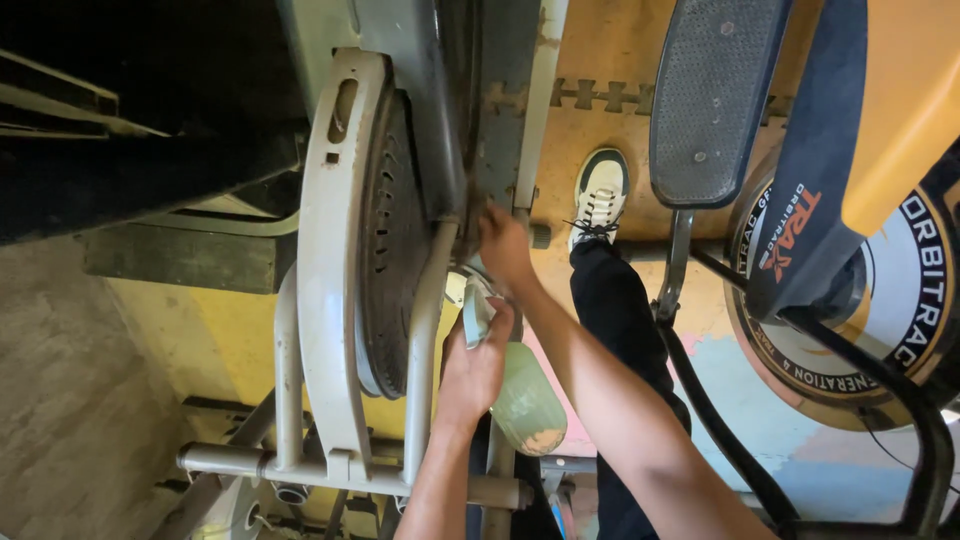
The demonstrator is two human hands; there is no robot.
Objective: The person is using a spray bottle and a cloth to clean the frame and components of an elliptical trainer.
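My left hand is shut on a pale green spray bottle, whose white nozzle points up toward the machine. My right hand reaches further in, fingers pressed against the grey upright post of an exercise machine, right beside the dark perforated flywheel. Whether that hand holds a cloth or anything else is hidden. A cream metal frame curves around the flywheel.
A grey textured foot pedal hangs to the right above my black trouser leg and white shoe. A second machine's round printed cover and black tubing stand far right. Yellow interlocking floor mats lie beneath.
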